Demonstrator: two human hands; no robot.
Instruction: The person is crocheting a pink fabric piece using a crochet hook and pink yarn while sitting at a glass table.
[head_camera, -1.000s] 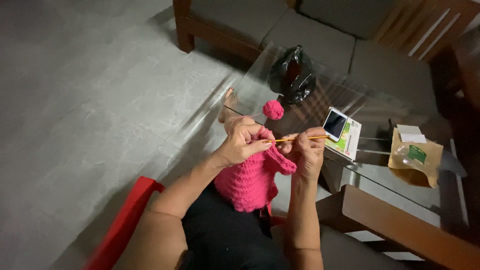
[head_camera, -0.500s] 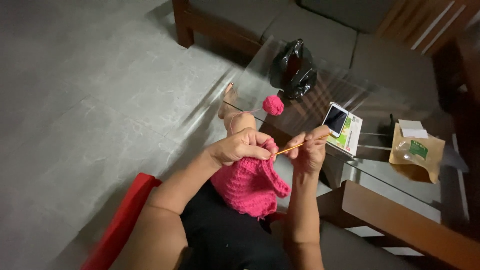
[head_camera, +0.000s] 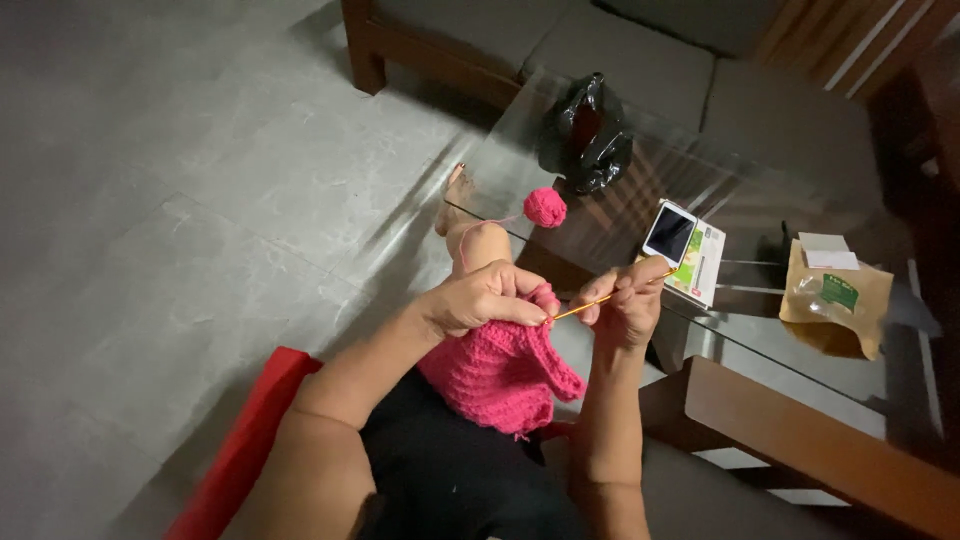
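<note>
Grey floor tiles spread to your left, and a glass table (head_camera: 800, 330) on your right carries a black bag (head_camera: 585, 135), a phone (head_camera: 669, 234), a brown pouch (head_camera: 835, 300) and a pink yarn ball (head_camera: 545, 207). Your left hand (head_camera: 485, 298) pinches the top edge of the pink crochet piece (head_camera: 500, 375) over your lap. Your right hand (head_camera: 625, 305), just beside it, is pressed together around a yellow crochet hook (head_camera: 600, 301) whose tip meets the piece.

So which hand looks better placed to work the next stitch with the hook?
Probably the right hand: its fingers already grip the crochet hook, tip at the pink crochet piece, which the left hand pinches.
</note>
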